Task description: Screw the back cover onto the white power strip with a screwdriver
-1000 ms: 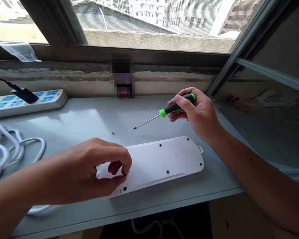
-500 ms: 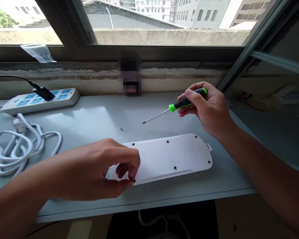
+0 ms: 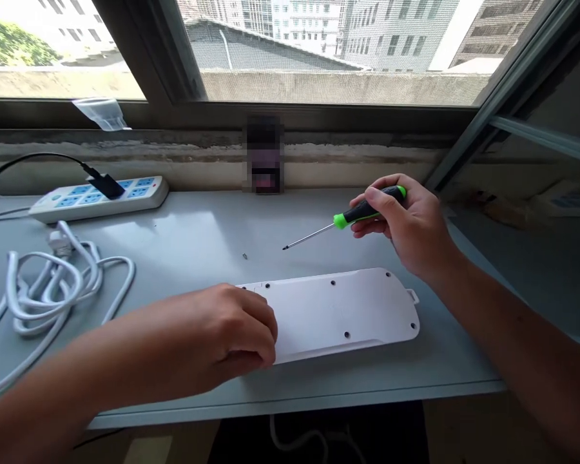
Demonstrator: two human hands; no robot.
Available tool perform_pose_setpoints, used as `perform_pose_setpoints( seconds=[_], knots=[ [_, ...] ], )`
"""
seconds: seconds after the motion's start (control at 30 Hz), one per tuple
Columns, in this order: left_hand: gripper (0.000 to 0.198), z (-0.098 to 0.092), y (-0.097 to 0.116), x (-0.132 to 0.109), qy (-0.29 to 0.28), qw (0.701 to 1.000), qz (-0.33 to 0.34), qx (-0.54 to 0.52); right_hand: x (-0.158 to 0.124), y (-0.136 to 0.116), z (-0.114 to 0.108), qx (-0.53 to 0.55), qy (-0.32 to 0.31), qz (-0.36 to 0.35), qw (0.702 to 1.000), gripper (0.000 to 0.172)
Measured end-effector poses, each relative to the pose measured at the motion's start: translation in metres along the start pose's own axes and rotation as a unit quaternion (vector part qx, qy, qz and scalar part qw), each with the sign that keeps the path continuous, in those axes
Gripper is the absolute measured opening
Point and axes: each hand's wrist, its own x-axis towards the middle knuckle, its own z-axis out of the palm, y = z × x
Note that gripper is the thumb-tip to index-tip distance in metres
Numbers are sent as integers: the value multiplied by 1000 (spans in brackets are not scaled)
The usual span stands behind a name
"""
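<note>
A white power strip (image 3: 314, 316) lies on the desk with its flat back up, and several dark screw holes show near its edges. Over its left part is my left hand (image 3: 236, 335), thumb and fingers pinched together at the front edge. Whatever sits between those fingertips is hidden. My right hand (image 3: 406, 219) grips a black and green screwdriver (image 3: 370, 207) by the handle, above the desk behind the strip. The shaft slants down to the left, its tip apart from the strip. Left of that tip, a small screw (image 3: 245, 256) rests on the desk.
Another power strip (image 3: 101, 198) with a black plug (image 3: 106, 185) stands at the back left. A coiled white cable (image 3: 53, 293) lies in front of it. The window frame (image 3: 319, 116) runs along the back, and the desk's front edge (image 3: 319, 405) is close by.
My left fingers have closed into a tighter pinch at the strip's front edge and now cover the hole there. My right hand keeps the screwdriver almost still. The view has shifted slightly.
</note>
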Motion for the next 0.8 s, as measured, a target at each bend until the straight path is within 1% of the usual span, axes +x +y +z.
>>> perform_pose_setpoints(
  seconds=[0.07, 0.2, 0.33, 0.43, 0.6, 0.73, 0.8],
  knots=[
    [32, 1, 0, -1, 3, 1000, -6, 1, -1, 0, 0, 6, -2, 3, 1000, 25],
    [30, 0, -1, -3, -7, 1000, -23, 3, -2, 3, 3, 29, -6, 29, 999, 32],
    [32, -2, -3, -3, -24, 1000, -19, 1, -4, 8, 8, 59, -32, 64, 996, 37],
    [28, -2, -5, -2, -34, 999, -17, -2, -6, 12, 11, 62, -47, 78, 994, 39],
    [18, 1, -5, 1, -11, 998, -58, 6, -7, 13, 13, 58, -56, 86, 993, 39],
    [21, 1, -2, 1, -33, 998, -47, -6, -6, 13, 11, 65, -67, 89, 992, 37],
    [22, 1, -1, 1, -29, 998, -47, -5, -7, 13, 11, 69, -86, 97, 989, 36]
  ],
)
